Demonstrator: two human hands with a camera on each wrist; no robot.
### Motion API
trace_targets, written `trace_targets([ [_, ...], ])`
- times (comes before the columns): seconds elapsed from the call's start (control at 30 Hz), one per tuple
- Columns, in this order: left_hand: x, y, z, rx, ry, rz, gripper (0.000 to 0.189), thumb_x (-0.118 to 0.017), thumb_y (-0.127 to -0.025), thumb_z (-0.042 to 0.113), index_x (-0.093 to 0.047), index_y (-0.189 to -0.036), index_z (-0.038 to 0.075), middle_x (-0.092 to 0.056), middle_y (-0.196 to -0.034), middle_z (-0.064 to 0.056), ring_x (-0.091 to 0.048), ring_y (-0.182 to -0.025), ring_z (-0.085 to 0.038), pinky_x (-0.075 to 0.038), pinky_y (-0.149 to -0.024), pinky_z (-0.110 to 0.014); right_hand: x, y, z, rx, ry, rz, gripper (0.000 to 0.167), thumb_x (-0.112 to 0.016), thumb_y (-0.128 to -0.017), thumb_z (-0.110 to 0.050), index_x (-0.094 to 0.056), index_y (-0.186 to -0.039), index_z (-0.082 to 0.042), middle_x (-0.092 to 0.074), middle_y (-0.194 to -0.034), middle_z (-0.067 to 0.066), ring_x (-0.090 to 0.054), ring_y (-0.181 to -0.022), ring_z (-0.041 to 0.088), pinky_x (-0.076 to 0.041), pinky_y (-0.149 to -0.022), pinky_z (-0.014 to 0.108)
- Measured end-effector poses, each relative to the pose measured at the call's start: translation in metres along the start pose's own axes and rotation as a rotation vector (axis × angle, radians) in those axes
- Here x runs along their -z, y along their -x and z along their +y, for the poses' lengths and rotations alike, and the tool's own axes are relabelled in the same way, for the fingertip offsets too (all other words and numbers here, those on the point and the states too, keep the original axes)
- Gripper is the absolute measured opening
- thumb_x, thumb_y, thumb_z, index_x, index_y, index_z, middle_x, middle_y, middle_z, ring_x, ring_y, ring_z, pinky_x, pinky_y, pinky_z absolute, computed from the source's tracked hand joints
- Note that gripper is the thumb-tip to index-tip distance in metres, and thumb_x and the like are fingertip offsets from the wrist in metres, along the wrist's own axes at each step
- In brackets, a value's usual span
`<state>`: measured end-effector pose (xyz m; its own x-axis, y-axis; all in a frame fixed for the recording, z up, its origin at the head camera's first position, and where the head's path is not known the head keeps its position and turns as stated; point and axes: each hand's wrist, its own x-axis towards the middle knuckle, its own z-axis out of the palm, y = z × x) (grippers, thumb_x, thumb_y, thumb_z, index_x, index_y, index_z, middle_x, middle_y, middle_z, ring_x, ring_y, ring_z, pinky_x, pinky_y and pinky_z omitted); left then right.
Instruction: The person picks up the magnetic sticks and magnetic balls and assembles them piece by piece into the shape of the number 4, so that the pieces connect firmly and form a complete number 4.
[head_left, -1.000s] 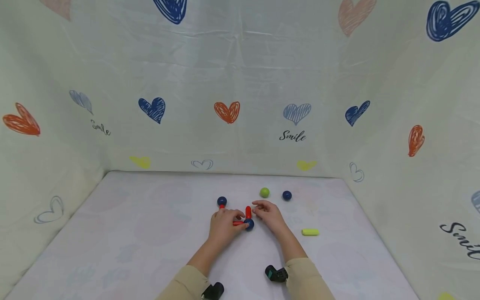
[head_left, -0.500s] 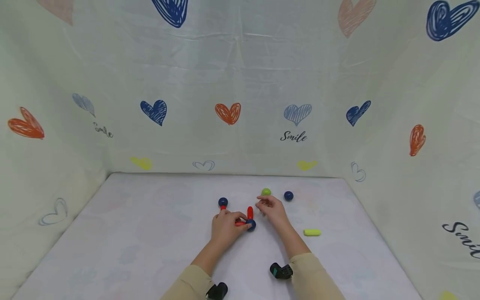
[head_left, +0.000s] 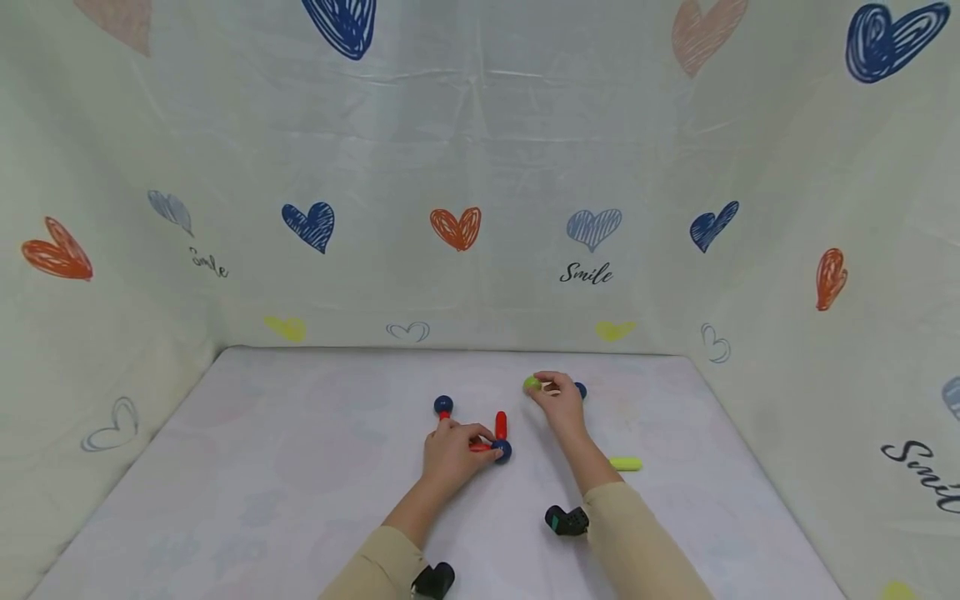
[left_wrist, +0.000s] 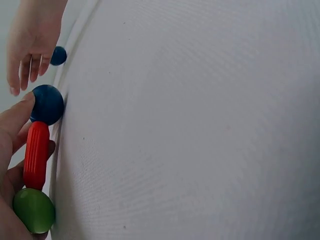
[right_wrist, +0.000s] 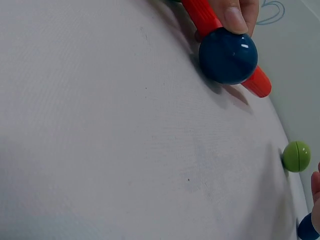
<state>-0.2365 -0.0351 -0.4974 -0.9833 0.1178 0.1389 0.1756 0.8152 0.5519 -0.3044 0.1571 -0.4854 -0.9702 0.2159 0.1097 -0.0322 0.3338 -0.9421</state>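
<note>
My left hand (head_left: 448,457) grips a joined toy piece of balls and rods. Its thumb lies on a blue ball (left_wrist: 47,105), and a ribbed red rod (left_wrist: 36,155) links that ball to a green ball (left_wrist: 34,211), which the hand hides in the head view. Another red rod (head_left: 501,425) points away from the blue ball. Beyond the left hand, a further blue ball (head_left: 443,405) sits on a partly covered red rod. My right hand (head_left: 562,408) is at a loose light-green ball (head_left: 532,383), fingers loosely bent; the right wrist view shows a small gap between them.
Just right of my right hand lies a loose blue ball (head_left: 581,390), partly covered. A yellow-green rod (head_left: 627,464) lies beside the right forearm. The white table (head_left: 300,467) ends at a heart-printed cloth (head_left: 517,167) behind and at the sides.
My right hand has moved away from the red rod, forward and slightly right, to the light-green ball. The left hand keeps its grip on the joined piece in about the same place.
</note>
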Motion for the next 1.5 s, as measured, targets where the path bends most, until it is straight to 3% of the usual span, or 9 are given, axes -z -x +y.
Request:
trace_targets([
  [0.23, 0.002, 0.0, -0.002, -0.019, 0.013, 0.003, 0.025, -0.081, -0.076, 0.045, -0.074, -0.091, 0.027, -0.052, -0.071, 0.01, -0.045, -0.091, -0.019, -0.037, -0.075, -0.038, -0.006, -0.007, 0.005, 0.021, 0.071, -0.008, 0.033, -0.076, -0.084, -0.009, -0.068, -0.114, -0.002, -0.054, -0.124, 0.016, -0.049, -0.114, 0.033, -0.046, -0.091, 0.045],
  [0.43, 0.003, 0.001, 0.0, 0.007, 0.04, -0.014, 0.025, -0.082, -0.076, 0.043, -0.074, -0.092, 0.026, -0.052, -0.079, 0.005, -0.044, -0.091, -0.019, -0.036, -0.072, -0.036, -0.014, -0.012, 0.008, 0.023, 0.102, -0.029, 0.035, -0.077, -0.082, -0.009, -0.068, -0.116, -0.002, -0.053, -0.126, 0.017, -0.048, -0.118, 0.035, -0.042, -0.099, 0.047],
  [0.8, 0.002, 0.0, -0.002, -0.002, 0.032, -0.014, 0.023, -0.082, -0.075, 0.042, -0.074, -0.091, 0.028, -0.052, -0.079, 0.004, -0.043, -0.089, -0.018, -0.036, -0.07, -0.035, -0.022, -0.018, 0.017, -0.049, 0.13, 0.014, 0.032, -0.076, -0.083, -0.007, -0.068, -0.113, -0.002, -0.054, -0.12, 0.017, -0.053, -0.109, 0.032, -0.046, -0.095, 0.043],
  [1.1, 0.001, 0.0, -0.003, -0.006, 0.049, -0.019, 0.024, -0.083, -0.075, 0.042, -0.074, -0.092, 0.027, -0.05, -0.078, 0.007, -0.043, -0.091, -0.018, -0.037, -0.071, -0.036, -0.022, -0.02, 0.022, -0.049, 0.15, 0.038, 0.029, -0.074, -0.081, 0.0, -0.066, -0.109, -0.002, -0.057, -0.113, 0.017, -0.053, -0.104, 0.033, -0.046, -0.091, 0.046],
  [1.33, 0.001, 0.001, -0.003, -0.007, 0.054, -0.013, 0.023, -0.083, -0.075, 0.042, -0.074, -0.091, 0.028, -0.05, -0.077, 0.009, -0.043, -0.091, -0.018, -0.036, -0.07, -0.035, -0.019, -0.018, 0.019, -0.06, 0.11, 0.036, 0.027, -0.072, -0.081, 0.003, -0.063, -0.106, -0.001, -0.058, -0.109, 0.017, -0.052, -0.102, 0.032, -0.047, -0.089, 0.044],
  [1.5, 0.002, 0.002, -0.003, -0.006, 0.044, -0.004, 0.023, -0.083, -0.075, 0.042, -0.074, -0.091, 0.028, -0.049, -0.076, 0.008, -0.043, -0.09, -0.018, -0.036, -0.069, -0.034, -0.019, -0.015, 0.018, -0.062, 0.011, 0.021, 0.027, -0.072, -0.082, 0.002, -0.062, -0.107, -0.001, -0.06, -0.111, 0.017, -0.055, -0.105, 0.032, -0.048, -0.09, 0.043],
])
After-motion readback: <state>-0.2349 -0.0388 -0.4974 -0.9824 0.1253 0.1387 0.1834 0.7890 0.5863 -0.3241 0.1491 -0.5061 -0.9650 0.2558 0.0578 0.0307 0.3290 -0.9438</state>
